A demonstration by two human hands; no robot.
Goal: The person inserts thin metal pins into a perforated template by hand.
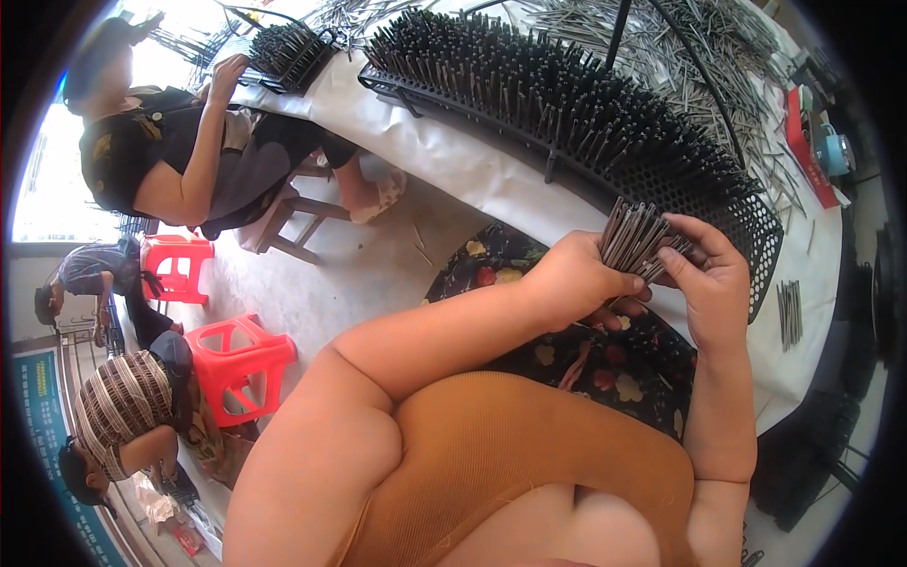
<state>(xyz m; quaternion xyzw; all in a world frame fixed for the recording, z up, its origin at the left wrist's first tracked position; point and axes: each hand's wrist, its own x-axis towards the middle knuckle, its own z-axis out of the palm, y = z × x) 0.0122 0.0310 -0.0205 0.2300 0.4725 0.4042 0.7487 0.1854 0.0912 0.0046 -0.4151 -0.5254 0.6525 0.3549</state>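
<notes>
A seated worker's left hand closes around a bundle of slim dark metal rods right of the frame's centre, while the right hand presses thumb and fingers against the bundle's right side; which rods it pinches is hidden. Handling them well likely calls for a snug left grip, rods parallel and ends level, with the right fingertips doing the fine sorting so that none cross or slip free. The hands hang over a floral cloth on the lap, just below a long black perforated rack densely filled with upright rods. White sheeting covers the table, where loose rods heap at upper right and a small stack lies at far right, below a red box. At upper left, a co-worker in black reaches toward a smaller rack of rods. Two red plastic stools stand on the grey floor at left, near a person in a striped top at lower left.
</notes>
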